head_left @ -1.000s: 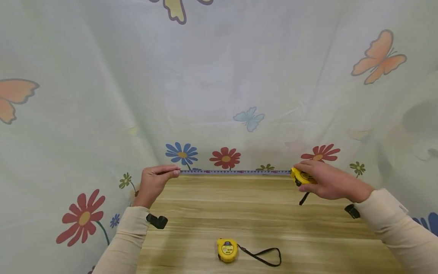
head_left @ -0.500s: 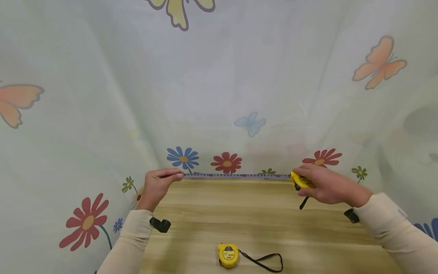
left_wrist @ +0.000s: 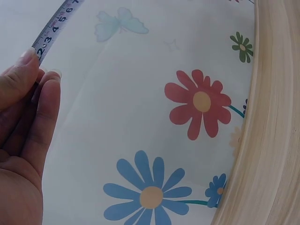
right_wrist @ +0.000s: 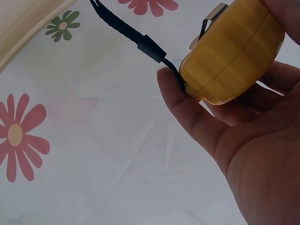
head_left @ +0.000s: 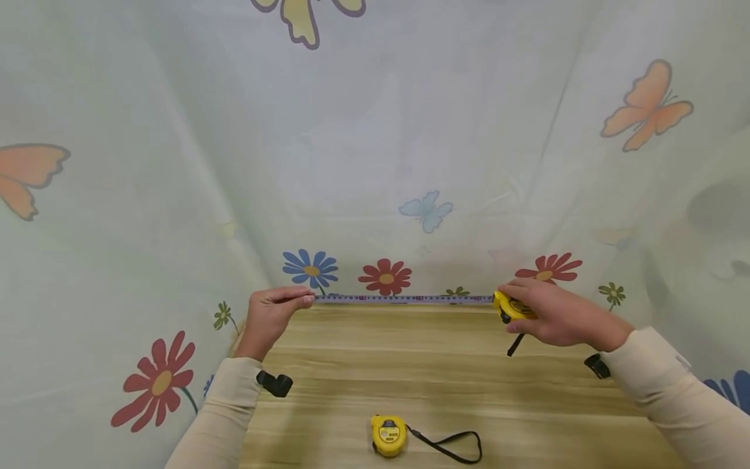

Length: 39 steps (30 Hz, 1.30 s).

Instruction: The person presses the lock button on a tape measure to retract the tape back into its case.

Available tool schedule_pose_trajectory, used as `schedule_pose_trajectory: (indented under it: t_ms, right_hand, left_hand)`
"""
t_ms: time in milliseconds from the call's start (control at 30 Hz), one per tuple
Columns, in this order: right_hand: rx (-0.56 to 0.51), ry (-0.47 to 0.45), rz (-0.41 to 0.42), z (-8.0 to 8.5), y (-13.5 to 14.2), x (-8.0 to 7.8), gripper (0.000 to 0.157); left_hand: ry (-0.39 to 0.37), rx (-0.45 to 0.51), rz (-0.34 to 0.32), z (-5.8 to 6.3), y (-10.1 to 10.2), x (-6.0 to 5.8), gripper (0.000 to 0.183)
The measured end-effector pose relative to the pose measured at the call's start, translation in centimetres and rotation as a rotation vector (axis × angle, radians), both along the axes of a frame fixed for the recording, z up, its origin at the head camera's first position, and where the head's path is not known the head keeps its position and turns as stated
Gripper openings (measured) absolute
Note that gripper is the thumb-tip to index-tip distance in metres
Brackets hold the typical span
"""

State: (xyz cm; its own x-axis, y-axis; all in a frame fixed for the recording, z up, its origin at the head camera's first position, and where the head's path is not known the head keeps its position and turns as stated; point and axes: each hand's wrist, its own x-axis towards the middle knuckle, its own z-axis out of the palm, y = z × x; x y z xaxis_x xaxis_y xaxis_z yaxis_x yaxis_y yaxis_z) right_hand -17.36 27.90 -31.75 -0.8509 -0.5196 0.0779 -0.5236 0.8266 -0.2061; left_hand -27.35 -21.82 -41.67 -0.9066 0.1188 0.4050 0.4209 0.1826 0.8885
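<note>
Stretched level between my two hands is the white blade (head_left: 404, 299) of a yellow tape measure. My left hand (head_left: 271, 319) pinches the blade's free end between thumb and fingertips; in the left wrist view the blade (left_wrist: 54, 30) comes out of that pinch, numbers showing, and the end hook is hidden. My right hand (head_left: 565, 316) grips the tape measure's case (head_left: 511, 307). In the right wrist view fingers and thumb curl round the yellow case (right_wrist: 234, 51), with a metal clip on its side and a black strap (right_wrist: 124, 30) hanging off it.
A second yellow tape measure (head_left: 388, 436) lies on the wooden table (head_left: 445, 371) near the front, its black wrist strap (head_left: 454, 448) looped to the right. Behind the table and at both sides hangs a pale curtain (head_left: 363, 150) printed with flowers and butterflies.
The right hand with the case has come slightly left and the left hand slightly right, so the stretch of blade between them is a little shorter. Both grips stay the same.
</note>
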Motion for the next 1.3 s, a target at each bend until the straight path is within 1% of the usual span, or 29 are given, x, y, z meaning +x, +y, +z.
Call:
schedule_pose_trajectory:
  t_ms: [133, 267, 433, 600, 833, 1000, 1133, 1300]
  right_hand:
    - [0.000, 0.007, 0.007, -0.1, 0.0, -0.2, 0.057]
    - [0.012, 0.006, -0.004, -0.1, 0.0, -0.2, 0.058]
    - [0.016, 0.011, 0.010, 0.3, -0.2, -0.3, 0.059]
    - [0.022, 0.005, 0.001, 0.8, -0.3, -0.4, 0.058]
    - [0.022, -0.007, 0.001, 0.6, -0.4, -0.4, 0.059]
    - [0.024, -0.010, -0.001, 0.6, -0.5, -0.3, 0.059]
    - [0.021, -0.011, -0.004, 0.6, -0.5, -0.3, 0.058]
    - [0.017, -0.027, -0.007, 0.4, -0.5, -0.3, 0.059]
  left_hand:
    - [0.002, 0.006, -0.001, 0.1, 0.2, 0.0, 0.026]
    - [0.006, 0.017, -0.008, 0.2, 0.5, 0.1, 0.026]
    - [0.012, 0.026, 0.009, 0.3, 0.6, 0.3, 0.025]
    - [0.021, 0.024, -0.005, 0.5, 0.8, 0.2, 0.025]
    - [0.014, 0.045, -0.014, 0.5, 0.9, 0.4, 0.027]
    - [0.010, 0.043, -0.018, 0.5, 1.0, 0.6, 0.025]
    - [0.011, 0.056, -0.025, 0.5, 1.2, 0.6, 0.028]
    - [0.010, 0.064, -0.021, 0.5, 1.3, 0.6, 0.027]
